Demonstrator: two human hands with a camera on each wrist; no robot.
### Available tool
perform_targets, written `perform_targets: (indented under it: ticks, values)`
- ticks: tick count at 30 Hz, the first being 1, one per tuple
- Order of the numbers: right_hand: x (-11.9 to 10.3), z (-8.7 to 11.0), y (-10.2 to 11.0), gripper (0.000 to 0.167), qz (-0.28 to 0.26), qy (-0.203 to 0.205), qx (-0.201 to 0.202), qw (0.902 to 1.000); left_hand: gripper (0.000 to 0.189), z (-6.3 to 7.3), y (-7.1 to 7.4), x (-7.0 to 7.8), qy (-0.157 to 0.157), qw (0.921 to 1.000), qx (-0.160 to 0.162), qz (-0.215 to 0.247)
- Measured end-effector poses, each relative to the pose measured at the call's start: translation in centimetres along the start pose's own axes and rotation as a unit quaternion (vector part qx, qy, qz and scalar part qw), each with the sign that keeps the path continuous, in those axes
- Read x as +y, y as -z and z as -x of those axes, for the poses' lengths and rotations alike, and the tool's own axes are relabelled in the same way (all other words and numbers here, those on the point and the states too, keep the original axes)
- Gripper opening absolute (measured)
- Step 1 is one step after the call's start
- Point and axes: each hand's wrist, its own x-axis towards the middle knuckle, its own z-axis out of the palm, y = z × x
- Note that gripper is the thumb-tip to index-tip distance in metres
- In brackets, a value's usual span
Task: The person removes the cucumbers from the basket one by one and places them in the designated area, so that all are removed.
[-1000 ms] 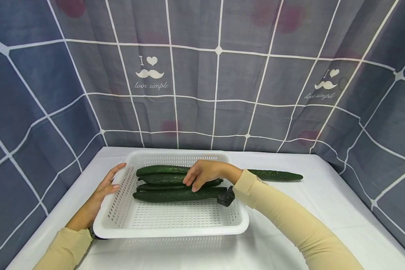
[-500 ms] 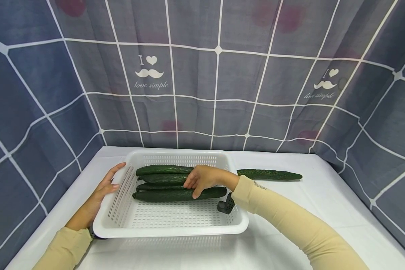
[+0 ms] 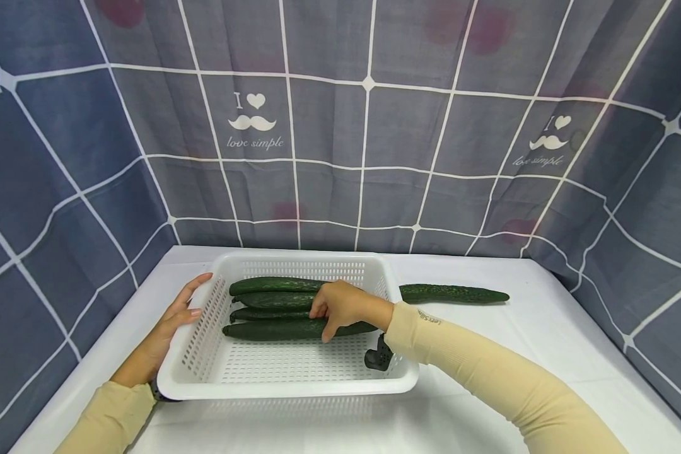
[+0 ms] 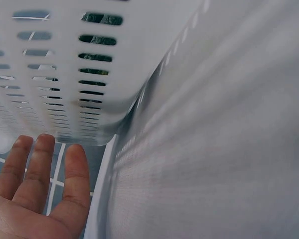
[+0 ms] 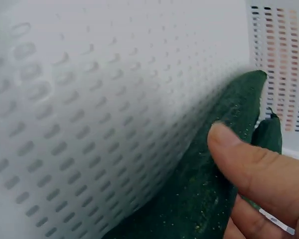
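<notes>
A white perforated plastic basket (image 3: 289,392) holds several dark green cucumbers lying side by side, toward its back half. My right hand (image 3: 349,306) reaches in over its right side and grips the frontmost cucumber (image 3: 272,330) near its right part. In the right wrist view the thumb (image 5: 244,157) lies along one flank of that cucumber (image 5: 189,199), with fingers partly hidden on the other flank. At the basket's left wall is my left hand (image 3: 167,325), thumb tip at the rim. Its straight fingers (image 4: 39,169) show beside the perforated outer wall in the left wrist view.
Right of the basket, another cucumber (image 3: 454,294) lies on the white-covered table (image 3: 488,340). A grey-blue checked curtain (image 3: 329,195) encloses the back and both sides. The right wrist's black camera (image 3: 379,355) hangs inside the basket's right end.
My right hand has shifted slightly toward me, from above the middle cucumbers to the frontmost one, its thumb now on the near side. The left hand and basket stay put.
</notes>
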Motion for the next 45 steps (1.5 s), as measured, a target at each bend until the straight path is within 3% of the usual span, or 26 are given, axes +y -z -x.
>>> perform_targets:
  ticks: [5,14,22,32,45]
  values:
    - [-0.2,0.0,-0.1,0.038,0.014,0.006,0.008,0.9998,0.071,0.0,0.0,0.0,0.0,1.0,0.0,0.001]
    - [-0.4,0.2,0.2,0.031,-0.018,-0.015,0.02,0.9995,0.07,-0.1,-0.1,0.2,0.003,1.0,0.0,0.004]
    - [-0.2,0.4,0.8,0.029,-0.04,-0.017,0.06,0.9973,0.07,-0.1,-0.1,0.2,-0.002,1.0,-0.003,0.008]
    - [-0.2,1.8,1.9,0.027,-0.038,0.012,0.096,0.9945,0.069,0.0,-0.1,0.2,-0.005,1.0,-0.002,0.005]
    - [0.0,3.4,3.9,0.026,-0.071,-0.001,0.115,0.9909,0.068,0.0,0.1,-0.1,-0.005,1.0,0.003,0.007]
